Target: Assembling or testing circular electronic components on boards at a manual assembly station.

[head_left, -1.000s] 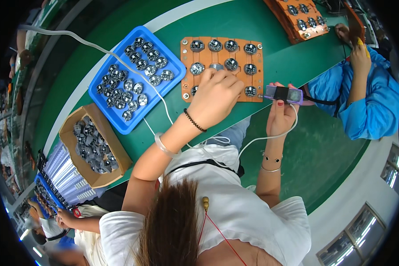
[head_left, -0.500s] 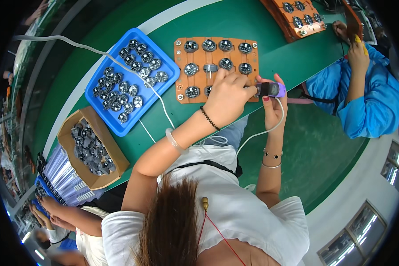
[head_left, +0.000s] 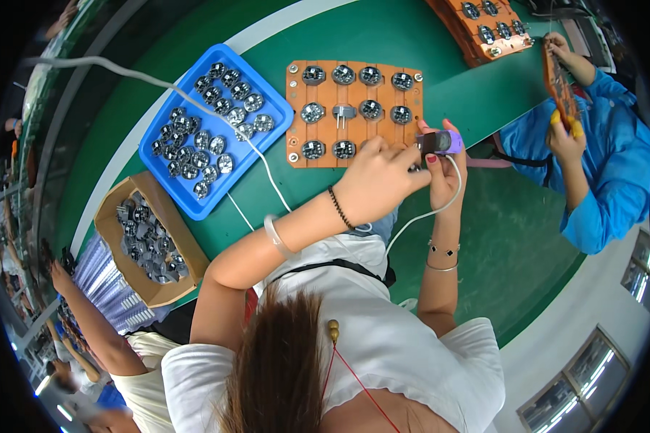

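Observation:
My left hand (head_left: 379, 180) is closed at the front edge of an orange-brown fixture board (head_left: 357, 95), its fingertips meeting those of my right hand. A small dark piece (head_left: 414, 167) shows at the fingertips, too hidden to name. My right hand (head_left: 446, 173) grips a purple and black handheld device (head_left: 439, 143) with a white cable, just right of the board. Rows of round, silver-and-black components sit on the board. One grey component (head_left: 344, 112) there lies on its side, its metal pins pointing toward me. My left hand covers the board's lower right part.
A blue tray (head_left: 285, 115) of round components stands left of the board. Nearer me is a cardboard box (head_left: 188, 249) of grey parts. A white cable (head_left: 267, 173) crosses the tray. At right, a person in blue holds another board (head_left: 556, 83) near a stacked fixture (head_left: 461, 40).
My left hand has drawn back from the board's middle toward its front edge, uncovering a lower-row component. My right hand stays nearly still. The person in blue has shifted the board they hold.

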The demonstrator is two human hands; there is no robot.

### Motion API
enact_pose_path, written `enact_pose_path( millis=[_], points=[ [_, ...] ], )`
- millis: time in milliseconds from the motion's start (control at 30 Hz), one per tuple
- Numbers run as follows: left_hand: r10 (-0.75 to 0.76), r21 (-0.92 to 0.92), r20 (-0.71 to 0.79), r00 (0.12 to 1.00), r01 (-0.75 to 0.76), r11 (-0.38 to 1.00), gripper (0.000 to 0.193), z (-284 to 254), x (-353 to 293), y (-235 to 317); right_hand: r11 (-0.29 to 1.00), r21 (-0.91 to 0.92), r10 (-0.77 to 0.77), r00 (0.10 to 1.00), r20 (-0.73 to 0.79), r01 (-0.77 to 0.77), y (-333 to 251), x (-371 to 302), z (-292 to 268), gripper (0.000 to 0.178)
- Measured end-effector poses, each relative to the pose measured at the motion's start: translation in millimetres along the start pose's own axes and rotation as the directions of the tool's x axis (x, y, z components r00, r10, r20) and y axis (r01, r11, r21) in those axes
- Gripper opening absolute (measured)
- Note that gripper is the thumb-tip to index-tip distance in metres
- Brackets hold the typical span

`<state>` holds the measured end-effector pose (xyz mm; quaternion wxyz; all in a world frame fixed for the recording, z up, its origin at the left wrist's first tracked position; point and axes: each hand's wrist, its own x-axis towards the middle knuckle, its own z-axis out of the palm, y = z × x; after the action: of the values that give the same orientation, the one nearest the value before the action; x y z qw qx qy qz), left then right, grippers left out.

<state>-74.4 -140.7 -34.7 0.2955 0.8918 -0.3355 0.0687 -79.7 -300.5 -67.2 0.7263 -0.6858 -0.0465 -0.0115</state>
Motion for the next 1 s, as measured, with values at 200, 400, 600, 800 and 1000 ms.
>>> enact_pose_path(
  millis=[200, 400, 600, 800, 1000],
  points=[
    [-0.140, -0.219, -0.105, 0.985, 0.115, 0.969, 0.010, -15.6, 4.3, -5.8, 0.990, 0.109, -0.090, 0.996, -0.026, 0.092, 1.8, -8.1, -4.7, 0.051],
    [-0.092, -0.326, -0.203, 0.975, 0.021, 0.945, 0.014, -15.1, 3.5, -2.0, 0.983, 0.041, -0.184, 0.981, 0.069, 0.181, -16.4, -13.4, 8.7, 0.045],
    [-0.096, -0.326, -0.190, 0.977, 0.029, 0.945, 0.012, -24.2, 4.6, 1.3, 0.976, 0.119, -0.189, 0.980, 0.062, 0.181, -19.5, -14.3, 9.0, 0.046],
    [-0.014, 0.008, -0.239, 0.971, 0.017, 1.000, 0.010, -19.0, -3.4, -12.7, 0.938, 0.298, -0.106, 0.966, -0.236, 0.176, -17.6, -15.9, 16.3, 0.048],
    [-0.126, -0.045, -0.134, 0.983, 0.121, 0.992, 0.029, -29.7, -7.3, -6.3, 0.918, 0.397, 0.109, 0.963, -0.245, -0.003, -15.3, -28.1, -10.6, 0.040]
  ],
)
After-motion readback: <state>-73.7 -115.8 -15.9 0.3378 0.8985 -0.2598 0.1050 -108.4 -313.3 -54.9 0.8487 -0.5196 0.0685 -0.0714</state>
